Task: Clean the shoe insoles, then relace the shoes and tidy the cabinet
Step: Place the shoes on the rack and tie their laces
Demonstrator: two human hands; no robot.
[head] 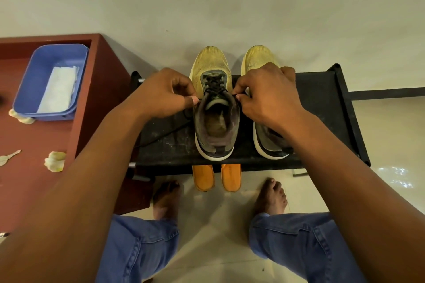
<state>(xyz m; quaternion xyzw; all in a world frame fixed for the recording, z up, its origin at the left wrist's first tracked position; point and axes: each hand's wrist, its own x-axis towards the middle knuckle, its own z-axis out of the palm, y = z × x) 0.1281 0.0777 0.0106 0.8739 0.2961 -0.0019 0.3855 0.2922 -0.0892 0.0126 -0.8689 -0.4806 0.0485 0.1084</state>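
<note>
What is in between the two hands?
The left shoe of the yellow pair, standing on the black rack. The left hand and right hand each pinch its black lace; head view.

black rack [322,108]: two yellow shoes [212,89] | red table [92,89]: blue tub [30,89]

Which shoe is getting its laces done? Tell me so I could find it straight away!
Find the black rack against the pale wall; two yellow-toed shoes stand side by side on top of it. It is the left shoe, between the left hand and the right hand, each pinching the black lace. Its dark opening shows fully, while the right shoe is partly hidden under the right hand.
</note>
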